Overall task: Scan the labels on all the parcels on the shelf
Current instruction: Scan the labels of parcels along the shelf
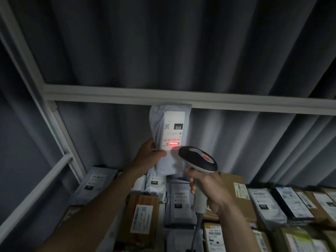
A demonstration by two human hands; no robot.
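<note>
Dim storeroom: grey curtain (181,42) behind a white shelf frame (127,94), parcels (143,220) crowded below. Left hand (151,153) gripping a grey mailer (170,135), raised upright. Right hand (209,188) wrapped around a scanner (198,159); red beam on label (173,130) reading "010".

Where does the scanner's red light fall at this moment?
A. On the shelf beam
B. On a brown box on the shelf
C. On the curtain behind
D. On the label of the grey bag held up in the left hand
D: the red light glows on the label of the grey bag that the left hand holds up, with the scanner in the right hand aimed at it.
</note>
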